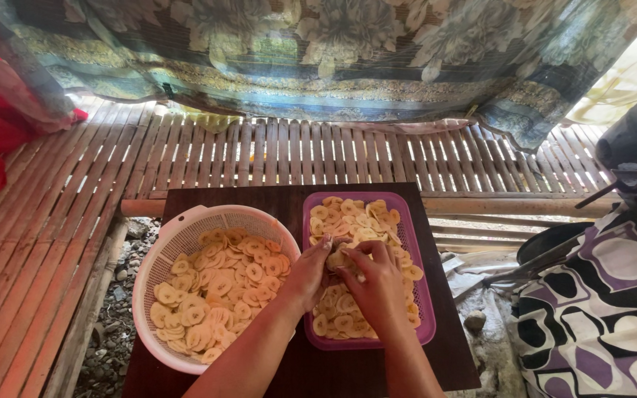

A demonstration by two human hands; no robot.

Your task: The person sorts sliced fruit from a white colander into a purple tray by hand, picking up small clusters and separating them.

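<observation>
The pale yellow round slices lie in a single layer inside the purple tray, which stands with its long axis running away from the person, on the right part of the dark wooden board. Both hands meet over the middle of this tray, so the slices are directly under the fingers and also beyond them. The left hand comes in from the colander side, fingers curled together on a few slices. The right hand is just beside it, fingertips pinched on a slice. The white colander, full of the same slices, stands touching the tray's left side, nearer the left hand.
</observation>
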